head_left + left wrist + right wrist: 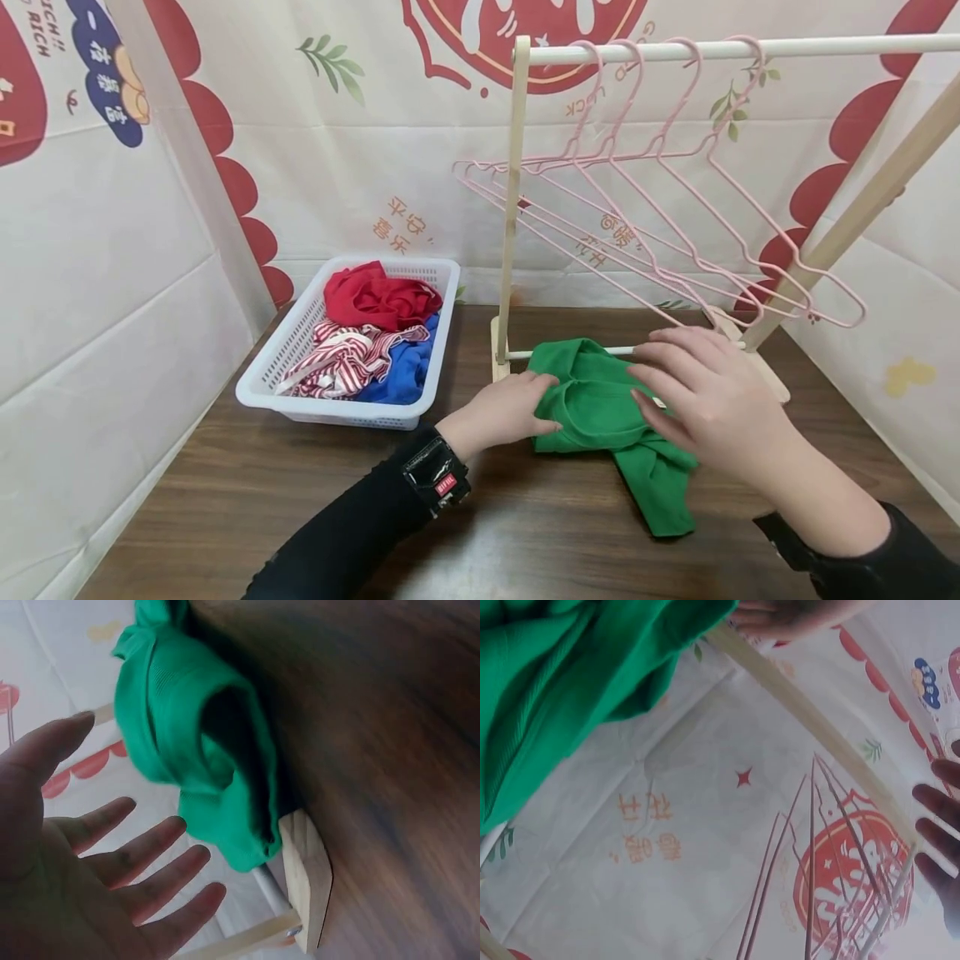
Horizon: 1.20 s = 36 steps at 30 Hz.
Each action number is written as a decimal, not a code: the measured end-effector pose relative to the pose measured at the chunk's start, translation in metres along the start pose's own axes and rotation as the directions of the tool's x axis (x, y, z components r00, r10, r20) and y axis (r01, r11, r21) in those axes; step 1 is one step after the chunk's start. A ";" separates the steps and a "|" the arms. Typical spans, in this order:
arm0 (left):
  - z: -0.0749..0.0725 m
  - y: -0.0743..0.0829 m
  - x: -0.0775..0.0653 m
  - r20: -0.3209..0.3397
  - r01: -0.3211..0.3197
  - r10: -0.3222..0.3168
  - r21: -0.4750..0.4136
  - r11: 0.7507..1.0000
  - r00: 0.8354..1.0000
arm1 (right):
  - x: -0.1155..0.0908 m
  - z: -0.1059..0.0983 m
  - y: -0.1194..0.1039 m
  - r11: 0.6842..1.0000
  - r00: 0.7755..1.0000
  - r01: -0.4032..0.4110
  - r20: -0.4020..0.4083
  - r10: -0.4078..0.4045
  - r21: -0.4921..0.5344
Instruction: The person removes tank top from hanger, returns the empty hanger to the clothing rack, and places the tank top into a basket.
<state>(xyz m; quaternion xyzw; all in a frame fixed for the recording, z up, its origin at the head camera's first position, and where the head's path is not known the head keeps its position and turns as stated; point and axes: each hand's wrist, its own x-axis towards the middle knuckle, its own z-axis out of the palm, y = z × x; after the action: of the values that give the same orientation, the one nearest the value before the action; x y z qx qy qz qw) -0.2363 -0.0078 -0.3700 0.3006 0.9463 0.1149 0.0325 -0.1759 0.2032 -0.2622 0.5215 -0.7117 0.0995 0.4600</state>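
Note:
A green garment [600,404] lies bunched on the table, one sleeve-like part trailing toward the front. At its left edge is my left hand [510,410], fingers spread; the left wrist view shows its palm and straight fingers [150,881] with the green cloth [195,735] beyond them and nothing held. My right hand [705,396] hovers over the garment's right side, fingers extended and apart. In the right wrist view its fingertips [934,832] show at the right edge, away from the green cloth [562,697].
A white basket [258,387] at the left holds a red garment [378,296], a red-striped one [348,358] and a blue one [405,367]. Behind the garment stands a wooden rack [513,200]; several pink hangers [660,142] hang from its white top bar [825,46].

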 end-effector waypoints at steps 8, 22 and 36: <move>0.008 0.012 0.007 0.080 -0.042 0.039 0.035 0.999 0.996 | -0.031 0.017 -0.004 0.999 0.921 -0.026 0.390 0.010 0.037; 0.021 0.028 0.008 0.126 -0.138 0.109 0.254 0.957 0.986 | -0.062 0.027 0.001 0.989 0.795 -0.146 0.593 0.126 -0.015; 0.007 0.022 0.002 0.101 -0.046 0.026 0.201 0.979 0.995 | -0.075 0.022 0.006 0.967 0.685 -0.240 0.691 0.230 -0.083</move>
<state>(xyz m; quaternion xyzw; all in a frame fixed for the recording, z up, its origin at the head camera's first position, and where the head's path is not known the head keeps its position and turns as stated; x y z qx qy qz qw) -0.2246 0.0126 -0.3718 0.3248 0.9447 0.0036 0.0458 -0.1904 0.2416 -0.3294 0.4281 -0.8921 -0.0406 0.1384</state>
